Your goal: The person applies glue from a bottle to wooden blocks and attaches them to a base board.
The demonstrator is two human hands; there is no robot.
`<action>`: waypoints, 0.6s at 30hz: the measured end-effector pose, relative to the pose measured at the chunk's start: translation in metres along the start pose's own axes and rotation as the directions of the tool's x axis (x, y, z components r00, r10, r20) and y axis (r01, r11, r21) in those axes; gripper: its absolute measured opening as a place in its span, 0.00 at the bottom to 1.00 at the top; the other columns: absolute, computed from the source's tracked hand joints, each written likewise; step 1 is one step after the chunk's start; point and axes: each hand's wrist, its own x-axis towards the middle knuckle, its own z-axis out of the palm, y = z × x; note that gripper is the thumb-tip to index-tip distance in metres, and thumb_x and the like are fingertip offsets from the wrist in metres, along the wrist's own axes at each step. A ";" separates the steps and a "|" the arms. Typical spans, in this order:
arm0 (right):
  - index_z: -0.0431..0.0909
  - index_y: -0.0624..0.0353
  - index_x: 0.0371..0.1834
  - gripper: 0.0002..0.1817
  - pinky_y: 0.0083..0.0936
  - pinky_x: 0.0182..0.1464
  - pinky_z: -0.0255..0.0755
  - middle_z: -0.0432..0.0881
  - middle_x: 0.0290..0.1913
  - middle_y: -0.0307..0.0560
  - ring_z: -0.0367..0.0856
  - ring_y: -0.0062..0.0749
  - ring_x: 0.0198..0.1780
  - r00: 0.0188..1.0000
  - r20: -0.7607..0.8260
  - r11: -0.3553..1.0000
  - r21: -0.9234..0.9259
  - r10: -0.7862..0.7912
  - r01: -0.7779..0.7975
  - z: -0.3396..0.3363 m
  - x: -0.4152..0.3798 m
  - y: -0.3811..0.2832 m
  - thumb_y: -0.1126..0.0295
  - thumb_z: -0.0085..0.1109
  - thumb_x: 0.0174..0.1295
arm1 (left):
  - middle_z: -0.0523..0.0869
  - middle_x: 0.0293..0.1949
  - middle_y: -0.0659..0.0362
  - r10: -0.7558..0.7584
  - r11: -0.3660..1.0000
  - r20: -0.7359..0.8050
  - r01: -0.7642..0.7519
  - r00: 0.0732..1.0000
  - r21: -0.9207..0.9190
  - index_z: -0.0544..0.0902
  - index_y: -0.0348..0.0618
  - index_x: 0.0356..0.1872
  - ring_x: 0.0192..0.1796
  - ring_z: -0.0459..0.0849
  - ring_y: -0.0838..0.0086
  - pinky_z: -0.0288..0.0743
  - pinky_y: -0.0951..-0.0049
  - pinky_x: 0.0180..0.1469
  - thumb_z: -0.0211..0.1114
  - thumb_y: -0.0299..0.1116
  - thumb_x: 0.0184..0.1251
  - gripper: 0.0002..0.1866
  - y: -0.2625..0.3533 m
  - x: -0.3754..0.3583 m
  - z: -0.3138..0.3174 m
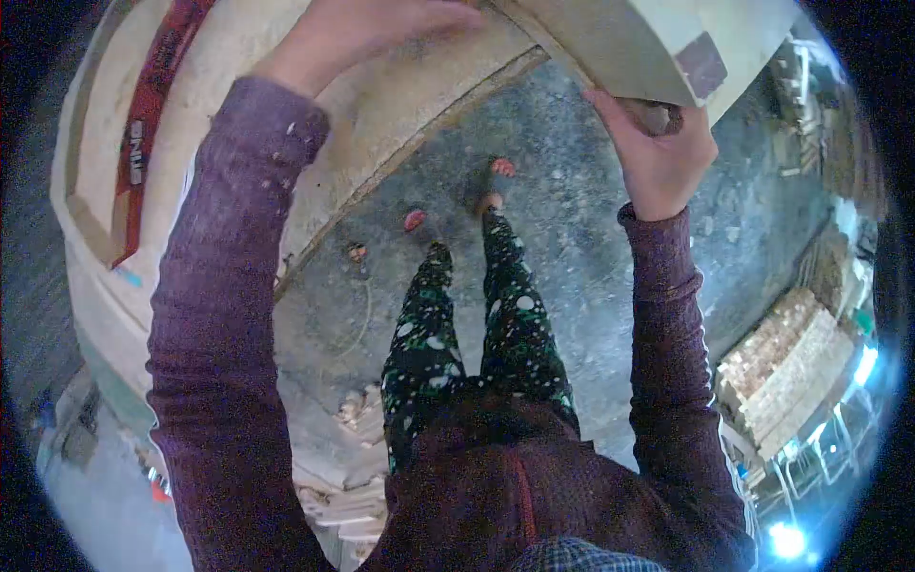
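Observation:
My right hand is wrapped round the lower edge of a pale wooden panel, thumb on one side and fingers bent at the other. A dark grey patch marks the panel near this hand. Over the worktable, my left hand reaches rightward with its fingers stretched out and nothing visible in it. It is slightly blurred, and the top of the picture cuts off part of it. Between the hands, one edge of the panel lies over the table's corner.
A long red tool with white lettering lies on the table at left. Stacked wooden pieces stand at right. More wood strips lie low on the left. My legs are on the grey floor, and a thin cord runs nearby.

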 end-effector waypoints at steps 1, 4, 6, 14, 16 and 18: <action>0.77 0.61 0.42 0.27 0.25 0.38 0.76 0.81 0.33 0.46 0.82 0.33 0.32 1.000 0.003 0.999 -0.039 0.003 -0.003 -0.001 0.001 -0.001 0.63 0.78 0.39 | 0.80 0.51 0.55 0.026 0.993 0.016 -0.024 1.000 -0.113 0.71 0.40 0.60 0.45 0.80 0.74 0.79 0.74 0.48 0.73 0.22 0.47 0.34 -0.002 0.007 0.007; 0.77 0.62 0.43 0.27 0.23 0.39 0.76 0.83 0.35 0.46 0.84 0.30 0.34 1.000 -0.013 0.999 -0.030 0.011 -0.011 0.005 0.000 0.013 0.65 0.78 0.40 | 0.81 0.48 0.55 0.142 0.970 0.004 -0.138 0.990 -0.202 0.71 0.39 0.59 0.43 0.81 0.74 0.79 0.74 0.46 0.73 0.23 0.47 0.33 -0.008 0.018 0.020; 0.77 0.62 0.44 0.27 0.22 0.40 0.76 0.83 0.35 0.46 0.84 0.28 0.35 0.999 -0.034 0.999 0.030 0.020 -0.019 0.003 0.001 0.011 0.65 0.77 0.41 | 0.82 0.45 0.54 0.222 0.961 -0.015 -0.221 0.975 -0.168 0.72 0.39 0.58 0.43 0.81 0.74 0.79 0.74 0.46 0.73 0.23 0.48 0.32 0.000 0.021 0.013; 0.79 0.63 0.44 0.27 0.23 0.42 0.76 0.85 0.35 0.48 0.84 0.27 0.37 1.000 0.012 0.996 -0.085 0.014 -0.013 -0.004 0.003 0.001 0.65 0.77 0.40 | 0.83 0.42 0.49 0.393 0.919 0.062 -0.390 0.917 -0.055 0.73 0.35 0.52 0.43 0.83 0.67 0.77 0.70 0.47 0.71 0.25 0.51 0.25 -0.016 0.035 0.012; 0.79 0.63 0.44 0.27 0.24 0.42 0.76 0.85 0.35 0.47 0.85 0.28 0.37 1.000 -0.006 0.999 -0.031 0.010 -0.010 -0.001 0.001 0.008 0.64 0.77 0.40 | 0.84 0.43 0.49 0.377 0.926 0.088 -0.377 0.922 -0.014 0.74 0.35 0.51 0.44 0.83 0.68 0.77 0.70 0.48 0.71 0.26 0.51 0.24 -0.006 0.032 0.007; 0.79 0.62 0.44 0.27 0.24 0.42 0.77 0.85 0.35 0.47 0.85 0.29 0.37 1.000 -0.021 1.000 0.024 0.009 -0.009 0.001 -0.001 0.011 0.64 0.77 0.39 | 0.84 0.44 0.49 0.357 0.932 0.114 -0.362 0.927 0.027 0.74 0.35 0.50 0.45 0.84 0.68 0.76 0.69 0.48 0.71 0.26 0.51 0.24 -0.001 0.030 0.003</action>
